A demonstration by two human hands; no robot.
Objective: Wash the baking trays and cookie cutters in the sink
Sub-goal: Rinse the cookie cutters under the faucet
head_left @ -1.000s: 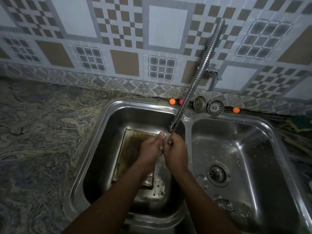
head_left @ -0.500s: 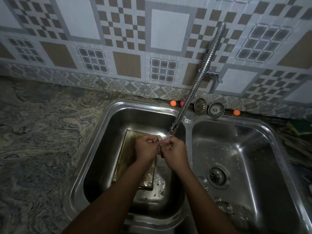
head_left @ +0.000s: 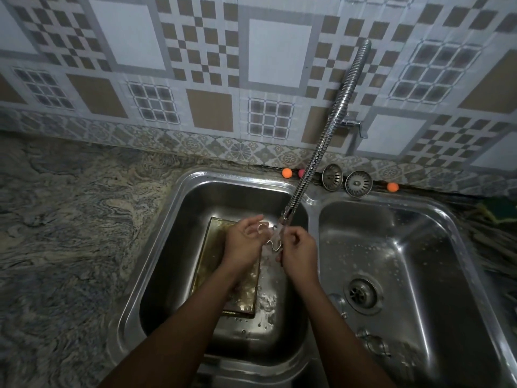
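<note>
Left grip [head_left: 244,243] is curled round a thin metal cookie cutter [head_left: 272,243] under the running tap [head_left: 321,152], and my right grip [head_left: 300,254] is pinching its other edge. The baking tray [head_left: 212,256] lies flat in the left basin [head_left: 173,247], right below.

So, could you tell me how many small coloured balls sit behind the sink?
3: an orange ball and a pink one side by side left of the tap hose, a second orange ball right of the two strainers. The hose may hide more.
</note>
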